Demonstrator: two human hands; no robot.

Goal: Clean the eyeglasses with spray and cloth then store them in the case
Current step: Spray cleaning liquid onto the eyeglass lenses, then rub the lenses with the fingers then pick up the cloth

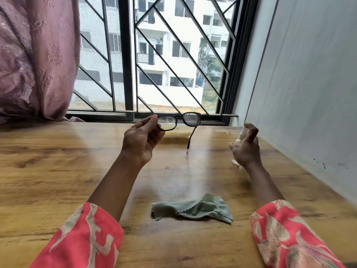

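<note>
Centre frame | left hand (142, 141) pinches eyeglasses (178, 121), lens wet | right hand (245, 149) grips spray bottle (241, 136) | cloth (193, 209) unused, wiping and casing remain

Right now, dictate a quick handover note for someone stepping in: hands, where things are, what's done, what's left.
Left hand holds the glasses up by one end of the frame, one arm hanging down.
Right hand grips the spray bottle, finger on top.
Cloth lies crumpled on the table, nearer the body.
Done: droplets on one lens; the other looks misted.
Left: wipe with the cloth, then case them. No case is in view.
</note>
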